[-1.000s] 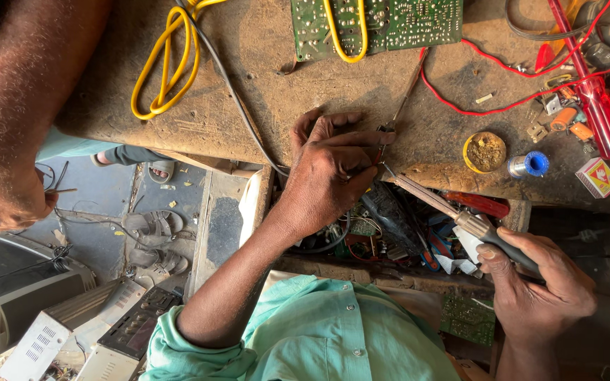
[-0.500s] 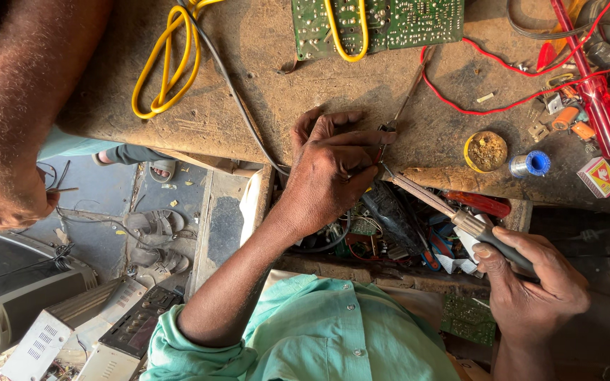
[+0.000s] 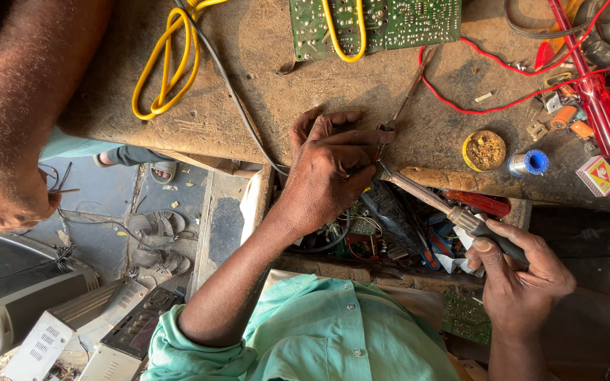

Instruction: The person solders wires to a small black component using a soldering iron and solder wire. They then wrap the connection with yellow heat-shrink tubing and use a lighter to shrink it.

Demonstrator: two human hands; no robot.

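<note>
My left hand (image 3: 330,169) rests on the front edge of the worn wooden bench (image 3: 262,106), fingers pinched shut on a thin metal lead (image 3: 405,95) that runs up toward a green circuit board (image 3: 404,21). My right hand (image 3: 520,275), lower right, grips the dark handle of a soldering iron (image 3: 453,215). The iron's tip reaches up-left to my left fingertips. The joint itself is hidden by my fingers.
A co-worker's arm comes in at the upper left, with the hand (image 3: 8,201) holding thin wires. On the bench lie a yellow cable (image 3: 157,63), a red wire (image 3: 474,99), a flux tin (image 3: 485,149), a solder spool (image 3: 529,163) and a red screwdriver (image 3: 598,113). An open drawer of parts (image 3: 390,226) sits below.
Both my hands stay almost in place with the iron's tip at my left fingers. The co-worker's hand shifts only slightly.
</note>
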